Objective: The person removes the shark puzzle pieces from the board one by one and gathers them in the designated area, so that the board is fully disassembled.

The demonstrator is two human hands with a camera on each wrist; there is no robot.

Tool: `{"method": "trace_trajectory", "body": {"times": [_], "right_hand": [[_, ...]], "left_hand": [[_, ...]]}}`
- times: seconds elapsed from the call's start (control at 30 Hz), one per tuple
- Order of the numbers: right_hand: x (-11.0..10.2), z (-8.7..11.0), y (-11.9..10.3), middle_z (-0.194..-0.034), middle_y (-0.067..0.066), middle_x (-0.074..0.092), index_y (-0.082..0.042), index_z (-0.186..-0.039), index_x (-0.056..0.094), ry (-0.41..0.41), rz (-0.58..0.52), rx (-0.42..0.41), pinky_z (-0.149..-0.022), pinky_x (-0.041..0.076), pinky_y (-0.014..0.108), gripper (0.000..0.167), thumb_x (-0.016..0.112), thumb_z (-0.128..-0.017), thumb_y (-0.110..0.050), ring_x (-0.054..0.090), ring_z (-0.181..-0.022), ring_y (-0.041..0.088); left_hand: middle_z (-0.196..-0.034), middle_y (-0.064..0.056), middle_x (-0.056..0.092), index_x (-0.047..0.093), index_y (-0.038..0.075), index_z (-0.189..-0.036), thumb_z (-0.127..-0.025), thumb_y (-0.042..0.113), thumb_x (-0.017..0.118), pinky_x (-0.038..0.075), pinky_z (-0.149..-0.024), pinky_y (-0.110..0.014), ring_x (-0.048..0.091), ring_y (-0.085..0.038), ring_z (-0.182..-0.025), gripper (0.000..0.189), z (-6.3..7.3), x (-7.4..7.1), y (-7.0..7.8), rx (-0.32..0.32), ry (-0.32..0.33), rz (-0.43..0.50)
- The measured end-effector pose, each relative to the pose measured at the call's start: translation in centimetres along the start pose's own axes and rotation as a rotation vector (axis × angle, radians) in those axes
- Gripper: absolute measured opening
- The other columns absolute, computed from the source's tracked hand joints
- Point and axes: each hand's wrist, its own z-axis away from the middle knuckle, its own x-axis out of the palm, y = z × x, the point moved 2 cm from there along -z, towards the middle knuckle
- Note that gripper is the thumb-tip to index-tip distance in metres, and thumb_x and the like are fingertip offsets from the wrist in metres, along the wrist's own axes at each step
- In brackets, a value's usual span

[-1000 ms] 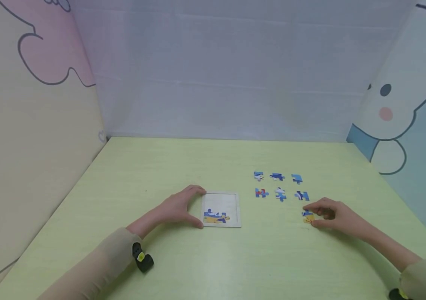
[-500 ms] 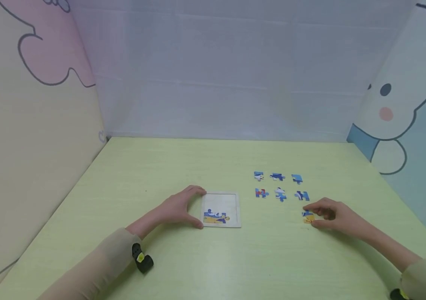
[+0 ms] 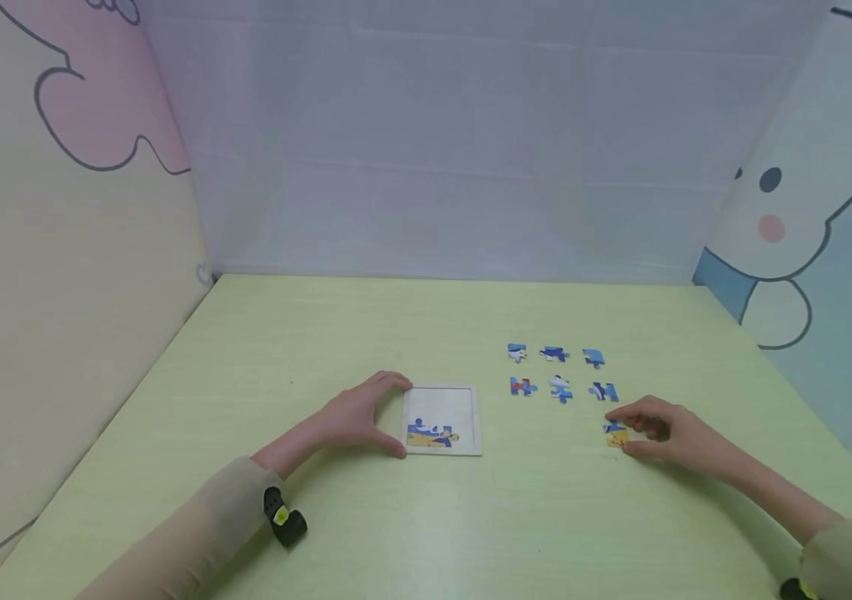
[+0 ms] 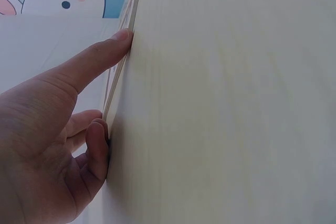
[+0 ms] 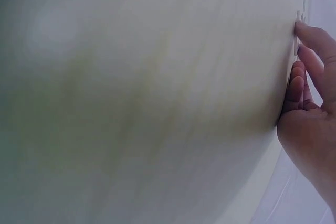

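A square white puzzle frame [image 3: 478,425] lies on the table with joined blue, white and yellow pieces [image 3: 432,434] in its lower left. My left hand [image 3: 351,414] holds the frame by its left side, thumb at the near corner and index finger at the far one. In the left wrist view the thumb presses the edge of the frame [image 4: 135,14]. To the right, my right hand [image 3: 684,433] pinches a blue and yellow puzzle piece [image 3: 616,435] between thumb and index finger, close over the table. The right wrist view shows that piece [image 5: 296,43] only edge-on.
Loose puzzle pieces lie in two rows beyond the right hand. The far row has a blue-white piece [image 3: 517,352], a dark blue one [image 3: 554,354] and a light blue one [image 3: 594,357]. Nearer are a red-blue piece [image 3: 523,387] and two others. A pale curtain [image 3: 426,167] hangs behind the table.
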Motion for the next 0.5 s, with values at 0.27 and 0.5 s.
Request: {"method": "trace_trajectory", "body": {"times": [0.27, 0.5], "right_hand": [[-0.3, -0.1, -0.5, -0.098, -0.004, 0.059, -0.015, -0.124, 0.066, -0.024, 0.035, -0.040, -0.068, 0.045, 0.017, 0.047, 0.079, -0.082, -0.032, 0.050, -0.084, 0.001], [-1.1, -0.8, -2.6, -0.105, -0.004, 0.063, -0.012, -0.123, 0.067, -0.030, 0.161, -0.072, -0.071, 0.049, 0.020, 0.053, 0.082, -0.078, -0.036, 0.053, -0.088, 0.000]], "left_hand": [[-0.156, 0.002, 0.039, 0.046, 0.024, -0.144, -0.063, 0.047, 0.090, 0.035, -0.118, -0.050, 0.037, -0.026, -0.147, 0.095, 0.0, 0.1, -0.1, 0.012, 0.006, -0.001], [-0.156, 0.003, 0.040, 0.046, 0.025, -0.144, -0.062, 0.047, 0.091, 0.036, -0.118, -0.049, 0.037, -0.025, -0.147, 0.096, -0.1, 0.2, -0.2, 0.006, 0.010, 0.009]]}}
